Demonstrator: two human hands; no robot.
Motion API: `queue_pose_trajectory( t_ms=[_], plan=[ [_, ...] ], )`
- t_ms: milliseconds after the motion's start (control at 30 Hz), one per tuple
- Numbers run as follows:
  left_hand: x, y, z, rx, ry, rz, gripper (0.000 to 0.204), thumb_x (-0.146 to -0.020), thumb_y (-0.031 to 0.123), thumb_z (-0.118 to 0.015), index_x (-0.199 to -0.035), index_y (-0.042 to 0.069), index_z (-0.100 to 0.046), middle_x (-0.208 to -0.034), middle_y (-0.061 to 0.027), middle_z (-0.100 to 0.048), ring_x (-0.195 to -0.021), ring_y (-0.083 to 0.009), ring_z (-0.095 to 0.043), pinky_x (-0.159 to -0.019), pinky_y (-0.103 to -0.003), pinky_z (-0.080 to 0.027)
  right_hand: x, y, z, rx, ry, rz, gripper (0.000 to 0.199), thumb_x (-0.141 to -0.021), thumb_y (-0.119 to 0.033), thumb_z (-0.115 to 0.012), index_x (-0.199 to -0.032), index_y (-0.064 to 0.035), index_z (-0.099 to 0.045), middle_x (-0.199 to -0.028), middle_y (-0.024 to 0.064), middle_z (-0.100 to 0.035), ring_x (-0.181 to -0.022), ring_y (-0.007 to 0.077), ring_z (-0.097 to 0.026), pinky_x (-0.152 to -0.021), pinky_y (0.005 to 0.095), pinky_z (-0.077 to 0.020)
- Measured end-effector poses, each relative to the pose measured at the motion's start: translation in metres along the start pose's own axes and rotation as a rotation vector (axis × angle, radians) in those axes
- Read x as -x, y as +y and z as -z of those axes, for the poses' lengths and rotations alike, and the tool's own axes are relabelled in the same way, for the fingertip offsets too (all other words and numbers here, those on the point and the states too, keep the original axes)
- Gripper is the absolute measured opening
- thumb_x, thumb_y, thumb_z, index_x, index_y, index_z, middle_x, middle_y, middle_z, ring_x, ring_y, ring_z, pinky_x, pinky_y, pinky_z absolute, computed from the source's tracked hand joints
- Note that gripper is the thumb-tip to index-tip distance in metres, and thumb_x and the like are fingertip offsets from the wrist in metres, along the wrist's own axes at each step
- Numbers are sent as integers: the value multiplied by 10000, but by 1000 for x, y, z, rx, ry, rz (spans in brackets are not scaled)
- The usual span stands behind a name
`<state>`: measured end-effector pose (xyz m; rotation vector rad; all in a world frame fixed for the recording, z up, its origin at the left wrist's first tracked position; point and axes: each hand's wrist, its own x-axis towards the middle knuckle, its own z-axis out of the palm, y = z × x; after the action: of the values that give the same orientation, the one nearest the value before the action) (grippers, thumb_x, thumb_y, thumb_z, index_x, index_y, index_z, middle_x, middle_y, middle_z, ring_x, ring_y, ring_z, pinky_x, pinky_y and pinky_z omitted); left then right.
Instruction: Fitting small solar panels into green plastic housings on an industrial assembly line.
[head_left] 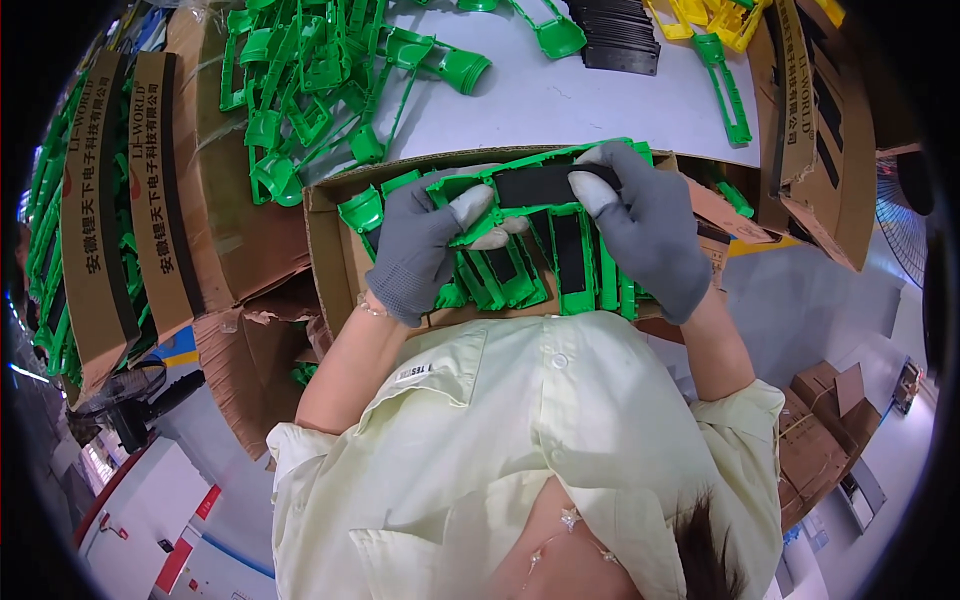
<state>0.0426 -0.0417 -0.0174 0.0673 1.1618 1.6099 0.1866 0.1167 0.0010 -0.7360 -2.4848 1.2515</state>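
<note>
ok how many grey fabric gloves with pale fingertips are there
2: one grey glove on the left hand, one on the right hand, both holding a green plastic frame. Others could be hidden.

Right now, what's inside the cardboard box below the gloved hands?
Green plastic frames, some holding black strips. The left hand, right hand and held green frame cover part of the box; anything beneath them can't be seen.

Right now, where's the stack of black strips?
In the head view, the black stack is at the top, right of centre, between a green part and yellow parts.
</note>
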Motion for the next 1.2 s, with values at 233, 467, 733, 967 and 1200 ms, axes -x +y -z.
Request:
queue_pose_trajectory(
  t_ms=[233,467,733,967,1200],
  plan=[
    [0,5,-13,-186,59,11,285,-848,35,-621,-1105,-80,-578,-933,-156,-645,-755,-238,-680,-585,-255,-565,-7,6,1,20,-78,-33,217,-870,-200,-613,-979,-18,-568,-634,67,-534,-562,101,-470,-549,253,-399],
    [5,10,-5,-202,21,7,268,-836,1,-630,-1096,-59,-603,-915,-134,-642,-689,-206,-673,-512,-234,-512,-7,5,7,165,369,58,362,-752,-285,-751,-984,-58,-591,-719,27,-548,-539,92,-507,-511,240,-415],
    [21,5,-1,-405,91,44,258,-831,13,-625,-1079,-56,-609,-905,-133,-640,-679,-209,-672,-484,-218,-503,22,20,-13,-339,-77,-333,156,-785,-118,-693,-853,-11,-602,-642,1,-567,-511,49,-531,-454,190,-414],
    [50,73,45,-589,80,45,209,-817,3,-605,-1021,-20,-570,-802,-77,-628,-601,-134,-622,-525,-230,-515,25,11,-22,-521,-346,-321,473,-767,-154,-705,-1188,-36,-525,-858,42,-629,-612,47,-515,-576,198,-436],
    [33,107,93,-1480,146,337,293,-742,164,-713,-976,13,-619,-802,-112,-659,-760,-206,-652,-633,-323,-510,-5,37,0,-445,-158,-285,492,-808,-160,-667,-1244,-26,-482,-848,6,-572,-675,42,-490,-618,189,-416]
  ],
)
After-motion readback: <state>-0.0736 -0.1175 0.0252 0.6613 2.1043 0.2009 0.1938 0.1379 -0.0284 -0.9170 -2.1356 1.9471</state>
